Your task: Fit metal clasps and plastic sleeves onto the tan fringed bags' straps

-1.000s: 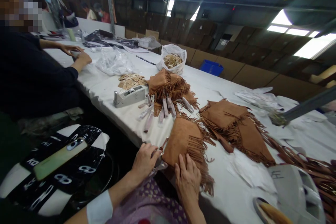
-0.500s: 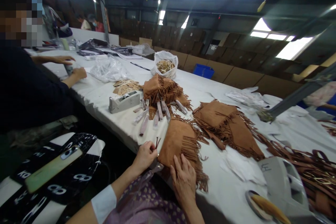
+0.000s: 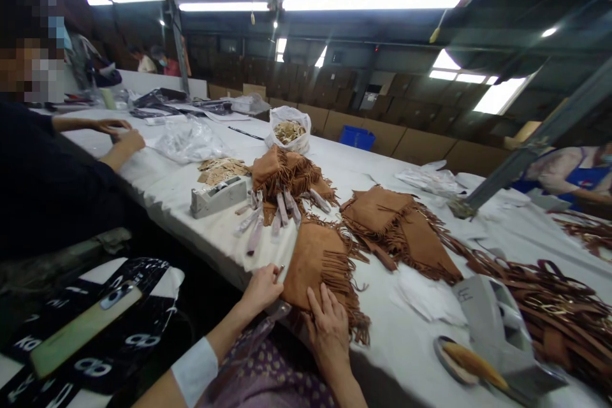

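Observation:
A brown suede bag piece with a long fringe [image 3: 306,261] lies at the near edge of the table in front of me. My right hand [image 3: 329,328] rests on its lower part with the fingers stretched out flat. At the bag's left edge, my left hand [image 3: 262,290] is closed in a pinch. A small pale tip shows above its fingers, but what they hold is too small to make out. Just beyond lies a pile of brown fringed suede pieces [image 3: 287,169] with wrapped strips [image 3: 282,210] hanging from it.
A grey tape dispenser [image 3: 218,196] stands left of the pile, and a white bag [image 3: 289,131] of tan pieces behind. More fringed suede [image 3: 382,210], brown straps [image 3: 549,299] and another dispenser [image 3: 497,319] lie right. A phone [image 3: 86,331] sits lower left. A co-worker's hands [image 3: 127,140] work at left.
The view has shifted slightly. Thin brown strips that stuck up from my left hand no longer show; a small pale tip shows there instead. My right hand stays flat on the bag piece.

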`<action>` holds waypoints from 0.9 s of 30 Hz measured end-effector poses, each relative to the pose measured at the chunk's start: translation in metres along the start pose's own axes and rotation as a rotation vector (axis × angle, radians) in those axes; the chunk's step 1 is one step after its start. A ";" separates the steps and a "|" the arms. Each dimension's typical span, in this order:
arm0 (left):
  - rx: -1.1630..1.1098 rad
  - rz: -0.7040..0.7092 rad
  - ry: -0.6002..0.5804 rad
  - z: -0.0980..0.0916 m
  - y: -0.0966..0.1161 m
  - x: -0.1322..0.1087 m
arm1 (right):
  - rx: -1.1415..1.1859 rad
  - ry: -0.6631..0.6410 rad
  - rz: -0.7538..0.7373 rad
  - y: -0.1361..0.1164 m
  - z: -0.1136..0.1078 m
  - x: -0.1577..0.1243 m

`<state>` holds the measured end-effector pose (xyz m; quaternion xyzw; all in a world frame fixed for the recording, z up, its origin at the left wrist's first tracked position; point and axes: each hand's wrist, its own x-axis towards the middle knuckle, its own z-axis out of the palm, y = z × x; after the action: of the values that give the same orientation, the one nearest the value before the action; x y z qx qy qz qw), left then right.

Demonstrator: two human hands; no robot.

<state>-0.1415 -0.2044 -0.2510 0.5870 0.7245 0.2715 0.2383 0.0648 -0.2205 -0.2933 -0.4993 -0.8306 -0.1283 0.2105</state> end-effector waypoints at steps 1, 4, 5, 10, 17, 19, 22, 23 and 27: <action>0.000 -0.007 0.001 0.001 -0.001 -0.001 | 0.002 -0.002 0.006 0.000 0.000 -0.001; -0.010 -0.012 0.035 0.005 -0.004 -0.004 | 0.009 -0.006 0.020 0.000 0.000 -0.002; -0.014 -0.008 0.051 0.006 -0.004 -0.005 | 0.012 -0.005 0.023 0.000 0.000 -0.002; -0.067 -0.043 0.141 0.014 -0.005 -0.009 | 0.027 -0.007 0.034 -0.001 -0.002 -0.003; -0.422 -0.184 0.231 0.030 -0.021 -0.008 | 0.059 -0.031 0.066 -0.004 -0.009 -0.003; -0.618 -0.213 0.177 0.034 -0.026 -0.009 | 0.080 -0.034 0.086 -0.005 -0.011 -0.003; -0.862 -0.203 0.096 0.035 -0.030 -0.016 | 0.110 -0.035 0.105 -0.005 -0.014 -0.002; -0.909 -0.178 0.084 0.034 -0.030 -0.018 | 0.117 -0.035 0.106 -0.005 -0.014 -0.002; -0.932 -0.025 0.063 0.025 -0.029 -0.028 | 0.129 -0.034 0.101 -0.005 -0.015 -0.002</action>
<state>-0.1404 -0.2338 -0.2887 0.4002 0.5392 0.5828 0.4577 0.0641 -0.2307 -0.2805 -0.5281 -0.8143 -0.0555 0.2344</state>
